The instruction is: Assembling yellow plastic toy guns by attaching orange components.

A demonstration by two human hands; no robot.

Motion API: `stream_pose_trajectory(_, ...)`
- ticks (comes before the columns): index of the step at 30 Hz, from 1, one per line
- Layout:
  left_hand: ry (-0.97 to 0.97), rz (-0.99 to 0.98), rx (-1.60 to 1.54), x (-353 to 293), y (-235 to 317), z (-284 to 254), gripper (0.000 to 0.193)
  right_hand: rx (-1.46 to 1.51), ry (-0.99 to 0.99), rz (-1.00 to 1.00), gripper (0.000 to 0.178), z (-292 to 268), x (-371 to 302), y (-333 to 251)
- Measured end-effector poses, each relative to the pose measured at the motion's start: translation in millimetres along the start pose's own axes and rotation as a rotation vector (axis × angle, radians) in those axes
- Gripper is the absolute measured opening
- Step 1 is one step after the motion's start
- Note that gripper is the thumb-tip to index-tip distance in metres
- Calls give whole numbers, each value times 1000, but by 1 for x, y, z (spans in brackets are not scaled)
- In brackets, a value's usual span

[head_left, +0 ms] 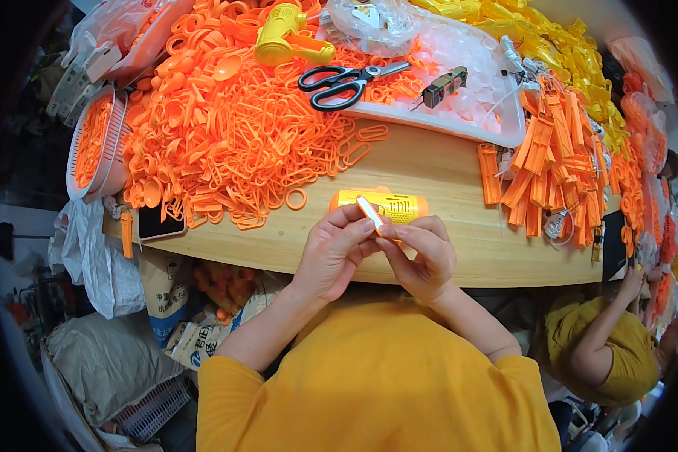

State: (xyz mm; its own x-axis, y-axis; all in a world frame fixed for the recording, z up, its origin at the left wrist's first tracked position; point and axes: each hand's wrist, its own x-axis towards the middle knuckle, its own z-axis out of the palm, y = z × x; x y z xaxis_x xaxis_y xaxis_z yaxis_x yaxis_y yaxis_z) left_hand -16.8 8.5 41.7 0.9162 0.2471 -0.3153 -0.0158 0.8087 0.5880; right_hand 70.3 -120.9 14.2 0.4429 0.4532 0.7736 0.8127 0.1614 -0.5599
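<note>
Between my two hands is a small, narrow orange piece with a white strip along it (368, 212), held tilted above the table's front edge. The fingers of my left hand (331, 256) pinch it from the left. My right hand (425, 260) is closed too, with thumb and fingertips at its lower end. Just behind them a yellow cylindrical housing (392, 206) with slots and orange ends lies on the wooden table, partly hidden by my fingers.
A big heap of orange loops, rings and cups (241, 113) covers the left. Black-handled scissors (346, 84) lie against a white tray (514, 124) of translucent parts. Orange strips (550, 158) are piled at right. A phone (162, 224) lies left. Another person (603, 346) sits at right.
</note>
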Motion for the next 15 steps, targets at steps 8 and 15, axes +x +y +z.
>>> stream_pose_trajectory(8, -125, 687, 1335, 25, 32, -17, 22, -251, -30, 325, 45, 5, -10, 19)
stream_pose_trajectory(15, -401, 748, 1802, 34, 41, -17, 19, -105, -195, 410, 26, 1, -12, 35)
